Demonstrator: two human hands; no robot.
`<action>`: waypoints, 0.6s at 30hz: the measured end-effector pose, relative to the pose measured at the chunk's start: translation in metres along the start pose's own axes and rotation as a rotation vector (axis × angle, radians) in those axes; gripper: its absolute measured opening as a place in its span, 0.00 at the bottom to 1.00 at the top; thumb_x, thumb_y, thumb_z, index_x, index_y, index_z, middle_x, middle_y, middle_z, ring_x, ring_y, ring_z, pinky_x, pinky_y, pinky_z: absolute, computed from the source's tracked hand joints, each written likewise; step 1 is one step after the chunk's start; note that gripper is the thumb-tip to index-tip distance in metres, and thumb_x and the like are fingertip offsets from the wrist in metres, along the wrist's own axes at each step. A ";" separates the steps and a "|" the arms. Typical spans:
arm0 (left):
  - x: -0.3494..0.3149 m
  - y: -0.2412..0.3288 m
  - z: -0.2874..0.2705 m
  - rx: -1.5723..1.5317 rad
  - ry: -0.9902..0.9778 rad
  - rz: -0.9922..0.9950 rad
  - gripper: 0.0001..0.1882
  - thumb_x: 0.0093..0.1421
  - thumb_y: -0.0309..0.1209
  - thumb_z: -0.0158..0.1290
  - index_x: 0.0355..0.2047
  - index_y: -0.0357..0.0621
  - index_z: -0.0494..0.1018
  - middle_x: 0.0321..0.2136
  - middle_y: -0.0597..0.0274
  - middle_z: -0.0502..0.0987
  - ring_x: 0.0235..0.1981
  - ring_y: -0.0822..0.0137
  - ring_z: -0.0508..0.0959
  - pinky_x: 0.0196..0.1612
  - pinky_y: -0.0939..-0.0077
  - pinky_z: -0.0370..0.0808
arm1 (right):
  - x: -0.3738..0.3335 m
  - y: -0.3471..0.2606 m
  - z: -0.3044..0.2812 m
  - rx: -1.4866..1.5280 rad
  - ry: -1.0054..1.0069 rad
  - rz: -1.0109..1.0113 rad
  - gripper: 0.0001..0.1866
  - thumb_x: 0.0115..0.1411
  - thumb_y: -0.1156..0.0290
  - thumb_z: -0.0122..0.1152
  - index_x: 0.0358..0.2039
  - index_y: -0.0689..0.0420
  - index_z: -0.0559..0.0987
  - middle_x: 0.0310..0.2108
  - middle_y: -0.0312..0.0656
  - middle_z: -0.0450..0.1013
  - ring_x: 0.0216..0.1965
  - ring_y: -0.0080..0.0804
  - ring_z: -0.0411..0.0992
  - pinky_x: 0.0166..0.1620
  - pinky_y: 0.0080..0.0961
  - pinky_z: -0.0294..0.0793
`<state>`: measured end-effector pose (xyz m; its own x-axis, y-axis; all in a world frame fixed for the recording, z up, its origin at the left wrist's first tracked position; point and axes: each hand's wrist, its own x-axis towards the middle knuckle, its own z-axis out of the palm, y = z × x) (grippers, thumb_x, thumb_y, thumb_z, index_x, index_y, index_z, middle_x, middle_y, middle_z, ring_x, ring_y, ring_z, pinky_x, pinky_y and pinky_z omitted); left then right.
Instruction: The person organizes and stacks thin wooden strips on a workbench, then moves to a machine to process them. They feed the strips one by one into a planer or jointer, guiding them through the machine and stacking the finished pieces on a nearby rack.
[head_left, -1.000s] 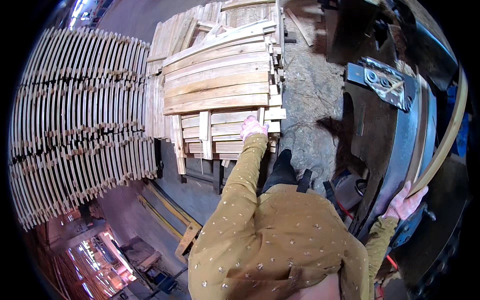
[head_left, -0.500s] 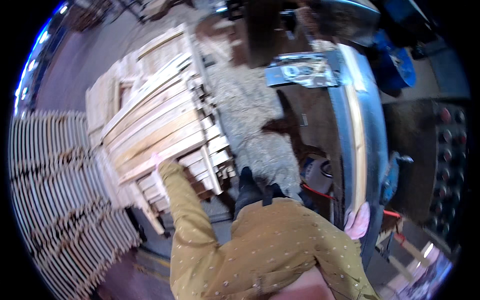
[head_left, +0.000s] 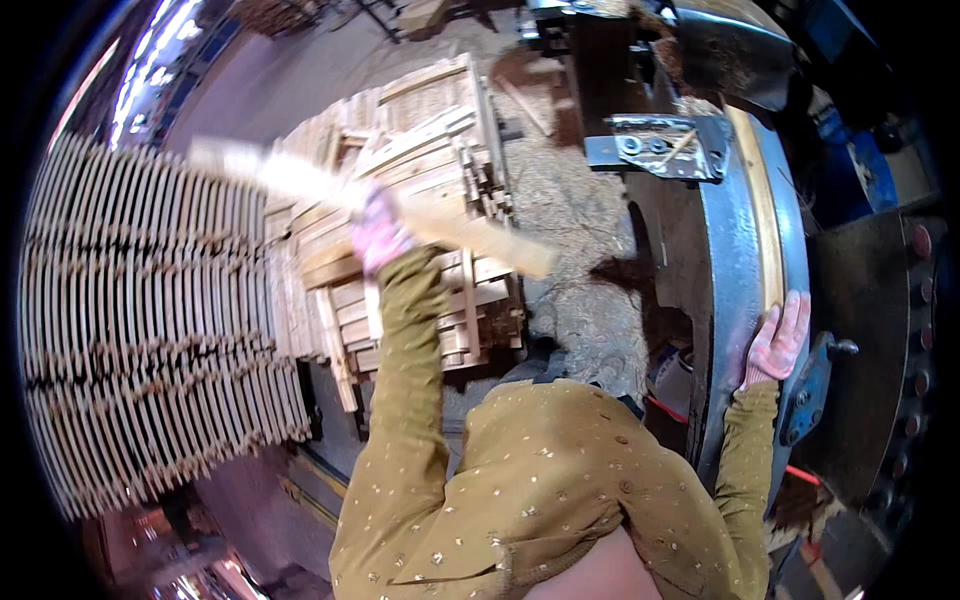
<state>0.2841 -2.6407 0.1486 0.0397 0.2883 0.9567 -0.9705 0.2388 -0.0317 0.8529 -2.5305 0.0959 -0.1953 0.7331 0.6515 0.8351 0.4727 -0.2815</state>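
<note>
My left hand (head_left: pixel 378 232), in a pale pink glove, is closed around a wooden slat (head_left: pixel 485 240) that is smeared by motion. The slat is held across and above a stack of wooden slats (head_left: pixel 400 178). On the right, a long narrow wooden strip (head_left: pixel 762 215) lies along a metal machine table (head_left: pixel 722 300). My right hand (head_left: pixel 776 342), gloved alike, rests at the strip's near end with its fingers stretched forward. The strip's far end runs in beside a metal guide bracket (head_left: pixel 665 148).
Neatly layered slats (head_left: pixel 150 300) form a tall pile at the left. A blue clamp-like fitting (head_left: pixel 806 395) sits by the table's right edge, near a dark panel with several buttons (head_left: pixel 922 290). Sawdust covers the floor (head_left: pixel 570 200) between stack and machine.
My left hand has raised a slat off the stack and swung it up. My right hand has moved forward along the table, and the strip has slid farther toward the machine.
</note>
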 end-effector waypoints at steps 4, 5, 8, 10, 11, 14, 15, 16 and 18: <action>0.111 -0.112 -0.118 0.839 0.932 0.317 0.21 0.61 0.45 0.44 0.43 0.40 0.67 0.27 0.53 0.73 0.26 0.59 0.75 0.30 0.68 0.75 | 0.034 0.034 0.030 0.044 0.033 -0.069 0.23 0.62 0.69 0.54 0.56 0.64 0.68 0.57 0.58 0.64 0.56 0.54 0.65 0.61 0.38 0.63; 0.128 -0.151 -0.145 0.766 0.993 0.268 0.23 0.60 0.48 0.44 0.43 0.40 0.66 0.28 0.53 0.73 0.26 0.59 0.74 0.30 0.68 0.75 | 0.041 0.020 0.026 0.233 0.013 -0.006 0.25 0.62 0.66 0.56 0.57 0.64 0.67 0.57 0.58 0.64 0.56 0.54 0.65 0.60 0.38 0.63; 0.138 -0.249 -0.200 0.410 1.145 0.121 0.31 0.59 0.57 0.45 0.45 0.39 0.64 0.29 0.51 0.72 0.27 0.60 0.74 0.30 0.69 0.75 | 0.070 -0.077 -0.012 0.350 -0.034 -0.165 0.40 0.58 0.54 0.62 0.63 0.64 0.59 0.57 0.60 0.63 0.55 0.57 0.65 0.58 0.38 0.65; 0.122 -0.299 -0.197 1.069 1.181 -0.092 0.32 0.59 0.58 0.47 0.46 0.38 0.65 0.33 0.50 0.73 0.30 0.57 0.75 0.34 0.66 0.75 | 0.044 -0.090 -0.014 0.166 -0.010 -0.103 0.38 0.54 0.60 0.67 0.60 0.64 0.64 0.52 0.60 0.68 0.52 0.56 0.68 0.55 0.39 0.67; 0.106 -0.323 -0.196 1.687 1.206 -0.269 0.31 0.59 0.56 0.48 0.46 0.38 0.67 0.37 0.49 0.75 0.33 0.54 0.77 0.38 0.62 0.76 | 0.023 -0.086 -0.024 0.157 -0.106 0.038 0.37 0.54 0.62 0.67 0.59 0.66 0.65 0.50 0.61 0.69 0.50 0.57 0.69 0.54 0.41 0.68; 0.047 -0.339 -0.164 1.455 1.100 -1.191 0.29 0.58 0.50 0.52 0.47 0.36 0.71 0.44 0.47 0.76 0.42 0.51 0.78 0.49 0.61 0.73 | -0.071 -0.052 -0.105 0.061 -0.309 0.270 0.30 0.56 0.67 0.64 0.56 0.70 0.68 0.47 0.63 0.71 0.45 0.58 0.71 0.49 0.42 0.69; 0.031 -0.335 -0.148 1.421 1.092 -1.296 0.31 0.58 0.53 0.50 0.49 0.36 0.69 0.44 0.44 0.76 0.46 0.50 0.76 0.51 0.61 0.72 | -0.104 -0.054 -0.143 -0.066 -0.348 0.232 0.30 0.58 0.65 0.62 0.56 0.68 0.68 0.48 0.61 0.71 0.44 0.57 0.71 0.49 0.42 0.70; 0.016 -0.325 -0.132 1.398 1.100 -1.397 0.34 0.58 0.55 0.47 0.51 0.37 0.68 0.45 0.41 0.75 0.49 0.48 0.75 0.53 0.61 0.71 | -0.150 -0.049 -0.174 -0.301 -0.431 0.227 0.29 0.60 0.61 0.59 0.57 0.67 0.68 0.48 0.59 0.71 0.45 0.56 0.71 0.49 0.41 0.70; -0.084 -0.293 -0.119 1.693 1.383 -1.221 0.32 0.55 0.46 0.56 0.54 0.37 0.67 0.47 0.42 0.74 0.50 0.49 0.74 0.53 0.59 0.70 | -0.218 -0.057 -0.208 -0.536 -0.428 0.360 0.30 0.62 0.57 0.55 0.57 0.65 0.68 0.49 0.57 0.71 0.46 0.55 0.71 0.49 0.41 0.69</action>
<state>0.5929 -2.6247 0.0436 -0.1513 0.9539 -0.2592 0.3039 0.2944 0.9061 0.9547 -2.8195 0.1166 0.0443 0.9734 0.2248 0.9983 -0.0516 0.0266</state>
